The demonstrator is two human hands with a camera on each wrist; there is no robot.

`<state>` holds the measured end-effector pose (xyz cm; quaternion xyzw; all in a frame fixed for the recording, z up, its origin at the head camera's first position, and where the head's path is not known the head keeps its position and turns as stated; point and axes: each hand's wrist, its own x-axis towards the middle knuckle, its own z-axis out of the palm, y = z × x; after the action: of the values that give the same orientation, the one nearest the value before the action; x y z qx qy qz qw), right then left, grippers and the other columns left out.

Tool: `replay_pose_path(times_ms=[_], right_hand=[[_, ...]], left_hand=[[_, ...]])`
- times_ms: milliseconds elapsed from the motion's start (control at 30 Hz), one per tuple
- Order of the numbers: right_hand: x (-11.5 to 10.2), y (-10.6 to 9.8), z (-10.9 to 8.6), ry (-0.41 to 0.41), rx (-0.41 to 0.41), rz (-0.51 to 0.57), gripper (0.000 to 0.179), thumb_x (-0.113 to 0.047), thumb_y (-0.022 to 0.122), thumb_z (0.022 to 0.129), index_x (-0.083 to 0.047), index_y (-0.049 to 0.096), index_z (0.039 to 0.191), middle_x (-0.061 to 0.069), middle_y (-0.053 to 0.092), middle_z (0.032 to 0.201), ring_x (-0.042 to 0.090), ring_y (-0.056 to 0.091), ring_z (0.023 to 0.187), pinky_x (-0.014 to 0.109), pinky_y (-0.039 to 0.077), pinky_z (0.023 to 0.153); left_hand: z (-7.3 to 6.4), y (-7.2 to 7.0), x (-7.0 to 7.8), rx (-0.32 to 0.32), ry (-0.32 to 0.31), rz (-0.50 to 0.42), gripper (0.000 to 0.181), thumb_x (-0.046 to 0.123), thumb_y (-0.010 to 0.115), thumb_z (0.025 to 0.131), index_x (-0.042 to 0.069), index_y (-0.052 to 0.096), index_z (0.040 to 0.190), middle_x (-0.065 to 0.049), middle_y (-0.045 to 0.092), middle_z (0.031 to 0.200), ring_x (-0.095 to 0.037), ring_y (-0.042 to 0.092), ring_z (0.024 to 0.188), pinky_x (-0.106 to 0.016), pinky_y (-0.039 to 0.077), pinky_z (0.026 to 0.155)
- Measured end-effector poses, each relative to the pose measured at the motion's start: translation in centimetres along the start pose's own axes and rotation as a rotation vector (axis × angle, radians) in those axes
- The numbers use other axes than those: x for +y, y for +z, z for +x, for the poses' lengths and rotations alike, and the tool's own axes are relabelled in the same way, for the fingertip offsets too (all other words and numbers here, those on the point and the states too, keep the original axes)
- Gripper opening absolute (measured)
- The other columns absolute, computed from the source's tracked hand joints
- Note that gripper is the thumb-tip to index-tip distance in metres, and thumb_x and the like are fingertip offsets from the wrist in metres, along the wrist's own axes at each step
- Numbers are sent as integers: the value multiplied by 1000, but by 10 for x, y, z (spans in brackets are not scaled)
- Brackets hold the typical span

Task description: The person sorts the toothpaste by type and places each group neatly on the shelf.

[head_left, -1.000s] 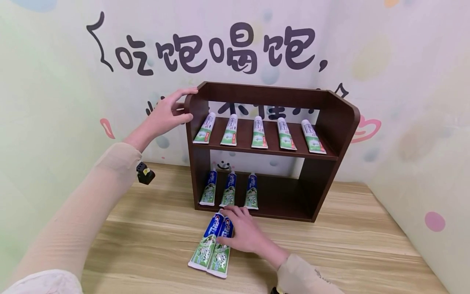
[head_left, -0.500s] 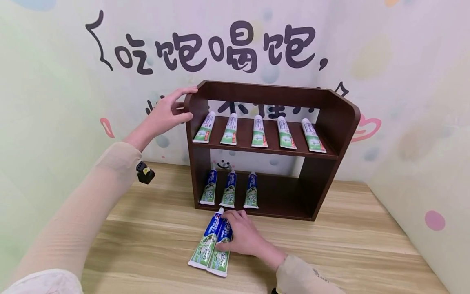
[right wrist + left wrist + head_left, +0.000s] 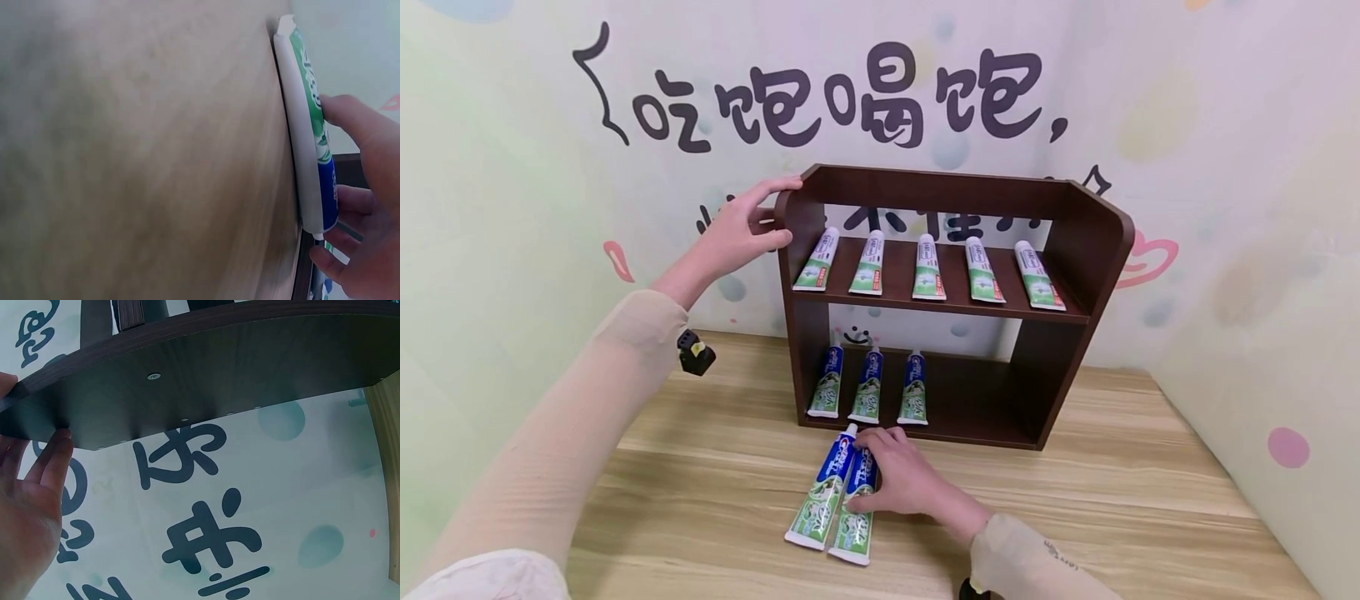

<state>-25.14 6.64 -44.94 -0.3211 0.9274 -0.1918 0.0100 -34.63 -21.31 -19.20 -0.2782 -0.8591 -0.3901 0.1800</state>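
Note:
My left hand [image 3: 739, 233] grips the upper left side panel of a dark brown two-tier shelf [image 3: 947, 185]. In the left wrist view its fingertips [image 3: 61, 439] touch the panel's lower edge in that picture. My right hand [image 3: 901, 475] holds a blue and green toothpaste tube [image 3: 853, 527] lying on the table, thumb on its printed face. The right wrist view shows this tube [image 3: 306, 119] flat on the wood, its white underside edge visible. Close on its left lies a second matching toothpaste tube [image 3: 817, 504], a narrow gap opening towards the tail ends.
Several white and green tubes [image 3: 928, 271] stand in a row on the upper tier. Three blue and green tubes [image 3: 867, 387] occupy the left part of the lower tier. The wooden table [image 3: 1112, 517] meets a printed wall [image 3: 1210, 208] behind and to the right.
The tube under my right hand has shifted slightly right, parting from its neighbour at the tail end. My left hand keeps its hold on the shelf.

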Motion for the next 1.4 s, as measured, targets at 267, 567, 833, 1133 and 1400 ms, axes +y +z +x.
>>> replay_pose_path(times_ms=[267, 567, 833, 1133, 1400], right_hand=[[11, -7, -2, -63, -54, 36, 76, -53, 81, 73, -16, 55, 134, 0, 49, 148, 20, 42, 125, 47, 42, 109], [27, -16, -6, -173, -96, 65, 71, -48, 82, 73, -16, 57, 131, -1, 51, 147, 18, 42, 126, 44, 40, 108], [41, -24, -12, -232, -139, 72, 68, -49, 83, 71, -19, 59, 128, -4, 55, 141, 15, 41, 122, 42, 39, 105], [50, -38, -18, -267, -235, 73, 65, -45, 83, 71, -20, 60, 127, -5, 55, 141, 14, 39, 123, 44, 32, 106], [55, -31, -33, -228, -200, 187, 78, -46, 79, 77, -24, 47, 145, 3, 41, 156, 25, 38, 140, 56, 37, 114]], left_hand=[[0, 0, 1, -1, 4, -11, 60, 8, 60, 93, 18, 41, 150, 3, 36, 160, -37, 55, 131, -50, 48, 109], [2, 0, 3, -5, 0, -7, 61, 9, 60, 94, 21, 40, 150, 4, 36, 160, -35, 56, 131, -49, 49, 108], [4, 1, 3, -11, 1, -16, 61, 7, 60, 93, 19, 40, 150, 3, 35, 160, -36, 55, 131, -50, 48, 108], [3, 0, 0, -3, -1, -7, 61, 8, 60, 93, 18, 40, 150, 4, 36, 160, -36, 56, 130, -49, 49, 107], [0, -1, 1, 2, 1, -6, 61, 8, 61, 93, 18, 41, 150, 3, 36, 160, -37, 56, 130, -50, 49, 108]])
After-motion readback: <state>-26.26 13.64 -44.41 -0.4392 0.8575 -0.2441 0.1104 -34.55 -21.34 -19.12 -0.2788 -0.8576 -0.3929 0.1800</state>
